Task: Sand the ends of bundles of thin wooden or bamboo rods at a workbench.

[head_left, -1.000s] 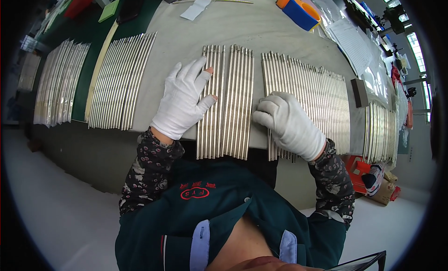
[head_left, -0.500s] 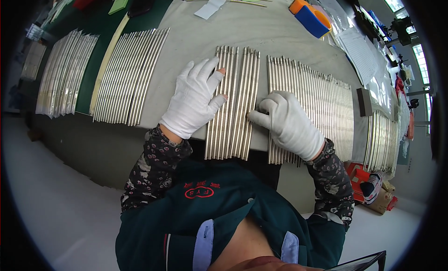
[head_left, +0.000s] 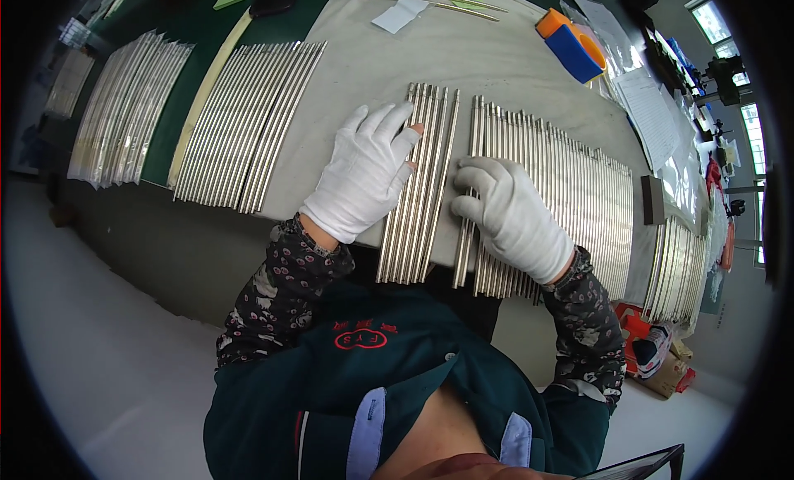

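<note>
Left hand (head_left: 364, 176), in a white fabric glove with two bare fingertips, was open, fingers loosely spread. Fingertips lay at the left edge of the middle row of slim silver metal rods (head_left: 408, 224); no grip closed around any rod. That row sat on the grey cloth-covered tabletop (head_left: 356, 83), between the two hands, lower ends overhanging the near edge. Its rightmost rod leaned slightly apart from the others at the top.

Right hand (head_left: 519, 219), also white-gloved, was half curled, with a gap between thumb and index finger. It was over the left part of the wide right-hand row of silver metal rods (head_left: 579, 211). Couldn't tell if it had hold of a rod; the palm side was hidden. A couple of rods at that row's left edge stood slightly off from the rest.

Left side: another row of bare silver rods (head_left: 248, 124), then a cream-coloured flat strip (head_left: 207, 100), then a row of rods in clear plastic sleeves (head_left: 128, 116). Right side: small dark rectangular block (head_left: 652, 200) just beside the right-hand row, and a further rod bundle (head_left: 674, 269) past it. Far side: orange-and-blue ring-shaped object (head_left: 575, 54), white paper slip (head_left: 399, 14).
</note>
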`<state>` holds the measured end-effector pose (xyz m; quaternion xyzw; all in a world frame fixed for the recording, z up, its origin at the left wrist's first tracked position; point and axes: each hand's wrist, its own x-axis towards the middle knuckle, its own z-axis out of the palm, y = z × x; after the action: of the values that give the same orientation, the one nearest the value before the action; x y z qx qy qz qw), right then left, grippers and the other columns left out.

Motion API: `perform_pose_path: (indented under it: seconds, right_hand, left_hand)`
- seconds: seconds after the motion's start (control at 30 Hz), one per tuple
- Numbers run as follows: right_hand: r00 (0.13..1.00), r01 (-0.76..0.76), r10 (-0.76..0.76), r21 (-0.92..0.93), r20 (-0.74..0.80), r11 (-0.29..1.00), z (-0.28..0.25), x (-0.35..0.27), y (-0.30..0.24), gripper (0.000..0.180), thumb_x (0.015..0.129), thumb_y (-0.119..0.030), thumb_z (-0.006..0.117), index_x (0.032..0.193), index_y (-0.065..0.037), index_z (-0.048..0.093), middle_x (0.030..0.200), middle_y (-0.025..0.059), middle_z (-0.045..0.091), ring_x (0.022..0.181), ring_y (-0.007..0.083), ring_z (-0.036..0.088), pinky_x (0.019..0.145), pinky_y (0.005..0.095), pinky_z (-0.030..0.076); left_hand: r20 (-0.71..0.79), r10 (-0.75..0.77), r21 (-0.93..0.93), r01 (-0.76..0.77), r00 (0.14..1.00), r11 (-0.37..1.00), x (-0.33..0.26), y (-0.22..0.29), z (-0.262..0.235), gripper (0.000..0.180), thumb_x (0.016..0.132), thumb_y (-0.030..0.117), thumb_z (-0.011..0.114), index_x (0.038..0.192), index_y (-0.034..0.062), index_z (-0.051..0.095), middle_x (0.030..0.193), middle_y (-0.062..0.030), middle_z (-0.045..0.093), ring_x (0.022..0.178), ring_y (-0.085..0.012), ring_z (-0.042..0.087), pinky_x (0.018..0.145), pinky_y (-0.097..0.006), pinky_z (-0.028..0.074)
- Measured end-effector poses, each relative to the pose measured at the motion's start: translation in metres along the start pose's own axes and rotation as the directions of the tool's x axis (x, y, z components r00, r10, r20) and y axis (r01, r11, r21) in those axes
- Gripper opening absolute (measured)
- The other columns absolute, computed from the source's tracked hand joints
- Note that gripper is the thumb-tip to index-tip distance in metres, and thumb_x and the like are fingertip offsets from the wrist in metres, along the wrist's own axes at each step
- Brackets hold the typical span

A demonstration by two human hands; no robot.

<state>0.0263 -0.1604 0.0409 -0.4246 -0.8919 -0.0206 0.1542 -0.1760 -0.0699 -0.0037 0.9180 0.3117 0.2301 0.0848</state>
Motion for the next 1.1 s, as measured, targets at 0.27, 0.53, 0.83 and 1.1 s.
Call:
perform_pose_path:
  seconds: [0.27, 0.53, 0.83, 1.1]
  right_hand:
    - [0.999, -0.031, 0.032, -0.021, 0.019, 0.999, 0.006, 0.009, 0.000, 0.031, 0.071, -0.007, 0.058, 0.103, -0.008, 0.061, 0.094, 0.0078, 0.054, 0.090, 0.0242, 0.056, 0.081, 0.0370, 0.044]
    - [0.998, -0.019, 0.017, 0.032, 0.063, 0.999, 0.009, 0.022, 0.002, 0.027, 0.071, -0.008, 0.058, 0.099, -0.009, 0.060, 0.095, 0.0080, 0.056, 0.088, 0.0247, 0.055, 0.078, 0.0381, 0.045]
    - [1.000, 0.009, -0.009, 0.020, -0.028, 1.000, 0.019, 0.029, 0.004, 0.029, 0.071, -0.009, 0.058, 0.100, -0.011, 0.060, 0.086, 0.0062, 0.053, 0.083, 0.0238, 0.054, 0.075, 0.0370, 0.043]
    - [0.999, -0.020, 0.017, 0.065, 0.041, 0.998, 0.021, 0.030, 0.000, 0.031, 0.073, -0.008, 0.059, 0.103, -0.011, 0.060, 0.100, 0.0098, 0.055, 0.091, 0.0260, 0.055, 0.078, 0.0372, 0.044]
  left_hand:
    - [-0.035, 0.003, -0.037, -0.004, 0.999, 0.999, 0.002, 0.003, -0.001, 0.035, 0.082, 0.015, 0.062, 0.114, 0.0013, 0.059, 0.128, -0.0161, 0.050, 0.122, -0.0301, 0.046, 0.107, -0.047, 0.032]
    - [-0.060, 0.010, -0.031, -0.012, 0.998, 0.999, 0.005, 0.000, 0.004, 0.029, 0.080, 0.011, 0.060, 0.108, 0.0024, 0.060, 0.126, -0.0162, 0.053, 0.120, -0.0301, 0.048, 0.107, -0.047, 0.033]
    - [-0.114, 0.007, -0.128, -0.022, 0.993, 0.991, 0.008, -0.005, 0.007, 0.038, 0.078, 0.006, 0.059, 0.116, 0.0013, 0.057, 0.125, -0.0150, 0.055, 0.118, -0.0298, 0.051, 0.107, -0.047, 0.033]
    - [-0.072, -0.072, -0.194, 0.056, 0.995, 0.979, 0.007, 0.001, 0.005, 0.044, 0.076, 0.001, 0.055, 0.120, 0.0016, 0.052, 0.125, -0.0150, 0.055, 0.120, -0.0306, 0.050, 0.107, -0.048, 0.032]
